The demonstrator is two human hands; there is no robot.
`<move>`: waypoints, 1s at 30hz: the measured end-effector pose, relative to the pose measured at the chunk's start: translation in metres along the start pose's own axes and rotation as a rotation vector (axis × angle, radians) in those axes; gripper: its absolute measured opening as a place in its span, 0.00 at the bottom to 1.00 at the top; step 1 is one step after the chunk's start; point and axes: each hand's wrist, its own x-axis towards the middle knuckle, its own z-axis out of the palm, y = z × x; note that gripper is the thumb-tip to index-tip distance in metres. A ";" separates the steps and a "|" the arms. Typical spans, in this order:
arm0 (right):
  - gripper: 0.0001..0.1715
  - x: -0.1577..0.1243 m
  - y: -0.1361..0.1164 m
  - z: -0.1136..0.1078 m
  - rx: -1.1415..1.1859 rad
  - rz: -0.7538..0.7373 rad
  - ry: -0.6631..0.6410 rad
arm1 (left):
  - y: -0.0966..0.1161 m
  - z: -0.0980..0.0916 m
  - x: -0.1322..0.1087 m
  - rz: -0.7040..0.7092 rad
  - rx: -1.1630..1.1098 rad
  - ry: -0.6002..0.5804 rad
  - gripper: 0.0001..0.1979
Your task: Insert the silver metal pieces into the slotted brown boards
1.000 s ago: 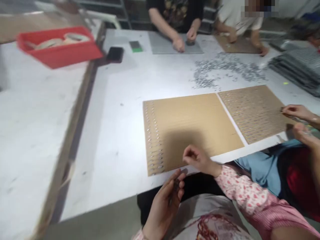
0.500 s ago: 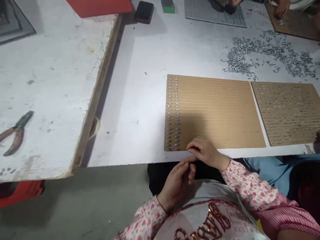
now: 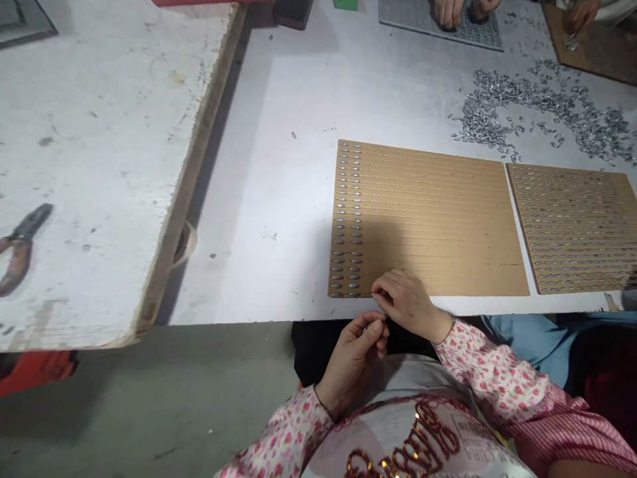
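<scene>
Here, white worktable (image 3: 269, 199), studded cardboard sheet (image 3: 428, 219), scuffed painted board (image 3: 99, 166), pliers (image 3: 20, 249), concrete floor (image 3: 149, 392)

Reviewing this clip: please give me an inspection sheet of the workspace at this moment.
Surface: white work table, beside a scuffed white board with a worn wooden edge.
Job's things: grooved cardboard sheet, silvery pieces in rows at its left side only; second cardboard sheet, rows across it.
Clutter: loose silvery pieces; pliers on the board.
Hands: right hand at the sheet's lower edge; left hand just below, fingers pinched; anything held is too small to tell.
Cables: nothing seen.
Surroundings: co-worker's hands on a grey mat.
</scene>
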 end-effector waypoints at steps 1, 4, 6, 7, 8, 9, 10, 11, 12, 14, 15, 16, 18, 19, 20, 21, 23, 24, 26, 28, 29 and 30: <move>0.06 0.000 0.001 -0.002 0.050 0.003 0.008 | 0.001 0.001 0.000 0.014 -0.019 0.019 0.13; 0.08 -0.002 0.003 -0.013 0.281 0.020 0.031 | 0.003 0.004 0.001 0.035 -0.065 0.087 0.14; 0.08 -0.005 0.003 -0.020 0.424 0.002 -0.020 | 0.003 0.006 0.001 0.029 -0.073 0.122 0.16; 0.08 -0.008 0.002 -0.023 0.468 -0.013 -0.055 | 0.003 0.007 0.002 0.029 -0.069 0.135 0.17; 0.08 -0.010 0.001 -0.025 0.492 -0.022 -0.083 | 0.003 0.007 0.002 0.037 -0.060 0.145 0.18; 0.09 -0.011 -0.001 -0.026 0.500 -0.019 -0.095 | 0.003 0.007 0.002 0.054 -0.047 0.154 0.18; 0.09 -0.013 -0.002 -0.027 0.497 -0.005 -0.094 | 0.003 0.007 0.003 0.076 -0.029 0.161 0.18; 0.09 -0.014 -0.004 -0.027 0.492 0.011 -0.086 | 0.002 0.007 0.003 0.100 -0.007 0.166 0.17; 0.08 -0.014 -0.005 -0.026 0.495 0.019 -0.083 | 0.002 0.007 0.003 0.124 0.018 0.171 0.16; 0.07 -0.013 -0.006 -0.025 0.525 0.014 -0.083 | 0.002 0.007 0.003 0.158 0.067 0.172 0.14; 0.07 -0.012 -0.005 -0.024 0.538 0.010 -0.068 | 0.003 0.007 0.002 0.169 0.075 0.167 0.13; 0.07 -0.011 -0.004 -0.024 0.541 0.016 -0.035 | 0.004 0.008 0.002 0.170 0.060 0.159 0.12; 0.07 -0.007 -0.001 -0.022 0.500 0.059 0.071 | 0.007 0.010 -0.001 0.116 -0.027 0.125 0.11; 0.08 -0.005 0.001 -0.020 0.460 0.084 0.126 | 0.010 0.011 -0.002 0.066 -0.085 0.103 0.11; 0.08 -0.003 0.003 -0.018 0.414 0.103 0.166 | 0.012 0.012 -0.003 0.006 -0.137 0.080 0.11; 0.08 -0.001 0.004 -0.016 0.368 0.114 0.187 | 0.014 0.012 -0.004 -0.056 -0.172 0.057 0.11; 0.09 0.002 0.004 -0.011 0.278 0.110 0.181 | 0.018 0.013 -0.005 -0.146 -0.189 0.029 0.11; 0.09 0.003 0.004 -0.008 0.231 0.104 0.171 | 0.020 0.012 -0.005 -0.170 -0.182 0.030 0.11; 0.11 0.004 0.002 -0.003 0.122 0.096 0.167 | 0.021 0.009 -0.004 -0.195 -0.154 0.045 0.11; 0.11 0.004 0.000 0.001 -0.001 0.091 0.177 | 0.021 0.006 -0.003 -0.200 -0.137 0.050 0.10; 0.11 0.004 -0.001 0.002 -0.052 0.090 0.176 | 0.021 0.005 -0.003 -0.200 -0.134 0.041 0.09; 0.11 0.005 -0.001 0.003 -0.092 0.092 0.167 | 0.020 0.003 -0.002 -0.201 -0.134 0.029 0.09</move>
